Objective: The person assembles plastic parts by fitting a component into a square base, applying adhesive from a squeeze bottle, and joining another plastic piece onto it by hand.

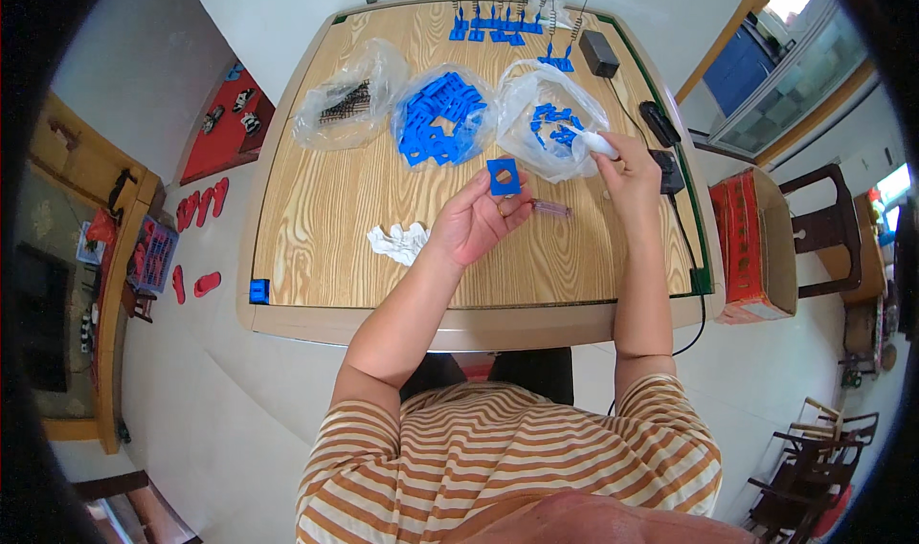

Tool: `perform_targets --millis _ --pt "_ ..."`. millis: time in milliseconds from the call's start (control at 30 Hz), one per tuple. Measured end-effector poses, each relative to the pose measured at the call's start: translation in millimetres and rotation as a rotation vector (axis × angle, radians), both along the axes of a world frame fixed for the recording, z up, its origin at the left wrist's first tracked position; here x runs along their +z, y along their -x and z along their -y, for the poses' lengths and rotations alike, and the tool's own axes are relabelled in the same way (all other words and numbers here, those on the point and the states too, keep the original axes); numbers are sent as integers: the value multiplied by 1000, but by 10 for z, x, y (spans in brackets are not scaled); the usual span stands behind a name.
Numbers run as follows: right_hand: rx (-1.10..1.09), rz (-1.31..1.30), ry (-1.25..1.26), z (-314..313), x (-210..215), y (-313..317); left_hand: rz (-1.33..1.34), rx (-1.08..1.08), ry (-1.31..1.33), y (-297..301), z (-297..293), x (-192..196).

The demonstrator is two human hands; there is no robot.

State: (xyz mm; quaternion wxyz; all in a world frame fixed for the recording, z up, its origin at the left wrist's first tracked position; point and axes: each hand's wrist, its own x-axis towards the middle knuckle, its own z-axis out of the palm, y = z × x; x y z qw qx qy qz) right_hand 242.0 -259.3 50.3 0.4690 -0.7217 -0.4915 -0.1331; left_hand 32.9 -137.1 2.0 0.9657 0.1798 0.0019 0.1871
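My left hand (469, 223) is closed on the edge of a flat blue square plate (495, 185) with a round hole, held up above the table. My right hand (627, 176) pinches a small white bottle (600, 145) whose thin tip points left, over a white plastic bag (522, 147) with small blue parts (555, 123) in it. Left of that, a clear bag holds many blue plates (436, 118). Near my left fingertips lies a small clear pinkish tube-like thing (551, 208). A crumpled white tissue (400, 243) lies left of my left wrist.
Black springs (347, 102) fill a clear bag at the left. Several upright springs on blue bases (498, 25) stand at the back edge. A dark box (599, 54), a black adapter (665, 171) and cables line the right side. A blue block (259, 291) sits at the front-left corner.
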Motion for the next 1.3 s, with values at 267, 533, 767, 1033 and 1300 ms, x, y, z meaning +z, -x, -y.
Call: perform_targets --millis 267,533,767,1033,1300 --pt "-22 -60 -76 -55 -202 109 36 26 48 11 -49 -68" --pt "57 -340 32 -40 -245 139 70 58 90 9 -107 -78" --pt "54 -270 34 -26 -216 225 59 101 53 -23 -91 -113" --pt "79 -278 123 28 -77 323 71 113 51 22 -88 -89" --pt "119 -356 77 2 -154 304 89 106 50 21 -81 -58"
